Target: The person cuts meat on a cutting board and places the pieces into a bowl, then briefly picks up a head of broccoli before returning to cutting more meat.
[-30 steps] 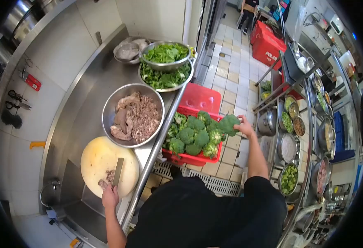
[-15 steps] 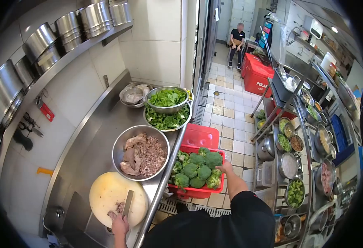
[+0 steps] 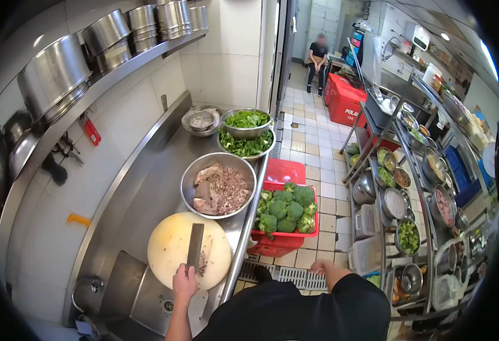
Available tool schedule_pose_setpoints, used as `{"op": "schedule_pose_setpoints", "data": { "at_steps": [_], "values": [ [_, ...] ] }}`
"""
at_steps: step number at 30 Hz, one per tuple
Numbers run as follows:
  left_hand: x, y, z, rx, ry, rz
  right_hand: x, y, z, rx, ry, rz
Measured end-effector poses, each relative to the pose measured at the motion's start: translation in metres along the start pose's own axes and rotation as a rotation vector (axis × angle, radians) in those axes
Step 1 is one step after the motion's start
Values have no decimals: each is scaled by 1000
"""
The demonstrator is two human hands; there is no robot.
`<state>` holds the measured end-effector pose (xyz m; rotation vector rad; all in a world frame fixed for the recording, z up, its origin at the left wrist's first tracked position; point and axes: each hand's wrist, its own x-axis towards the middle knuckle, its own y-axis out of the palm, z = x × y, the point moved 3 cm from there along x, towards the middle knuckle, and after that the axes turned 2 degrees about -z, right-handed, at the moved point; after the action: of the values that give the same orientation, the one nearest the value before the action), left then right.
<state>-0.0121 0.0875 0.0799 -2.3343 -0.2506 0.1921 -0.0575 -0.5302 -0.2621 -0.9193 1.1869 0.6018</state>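
Note:
My left hand (image 3: 185, 282) is closed on the handle of a cleaver (image 3: 195, 244), whose broad blade rests over a round, pale chopping board (image 3: 167, 241). Small chopped meat bits (image 3: 203, 262) lie just right of the blade. Beyond the board stands a steel bowl (image 3: 187, 199) with large meat pieces (image 3: 207, 184) and finely chopped meat (image 3: 231, 190). My right hand (image 3: 321, 267) hangs near my right side, apart from the red crate (image 3: 316, 219) of broccoli (image 3: 286, 210). Its fingers look loosely bent, with nothing visible in them.
Bowls of leafy greens (image 3: 248, 120) stand at the counter's far end. A sink basin (image 3: 127, 287) lies left of the board. Steel pots (image 3: 53, 74) line the wall shelf. A rack with food bowls (image 3: 408, 236) is on the right. A person (image 3: 317, 59) sits at the back.
My right hand has come back from the broccoli toward my body. My left hand and the cleaver have shifted on the board; the meat bits, earlier left of the blade, now lie right of it.

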Motion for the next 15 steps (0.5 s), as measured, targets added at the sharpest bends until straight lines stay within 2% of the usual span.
{"op": "schedule_pose_setpoints", "data": {
  "at_steps": [4,6,7,8,10,11,12,13,14,15],
  "values": [
    [3,-30,5,-212,65,-38,-41,-54,1,-486,-191,-354],
    [15,-26,32,-238,130,-68,-89,-87,17,-361,-131,-487],
    [17,-26,42,-249,161,-86,-141,-98,42,-331,-109,-539],
    [17,-31,39,-267,148,-91,-143,-111,50,-382,-97,-566],
    [25,-26,56,-313,112,-126,-182,-124,83,-480,-223,-675],
    [22,-33,46,-379,102,-142,-134,-145,78,-615,-241,-592],
    [32,-30,67,-348,-111,12,-151,-151,97,-588,-286,-633],
    [31,-39,59,-307,41,-74,-161,-153,124,-635,-407,-639],
    [41,-34,75,-325,3,-38,-188,-151,159,-681,-351,-599],
    [50,-37,81,-272,14,-52,-232,-140,201,-574,-390,-686]
  ]
}}
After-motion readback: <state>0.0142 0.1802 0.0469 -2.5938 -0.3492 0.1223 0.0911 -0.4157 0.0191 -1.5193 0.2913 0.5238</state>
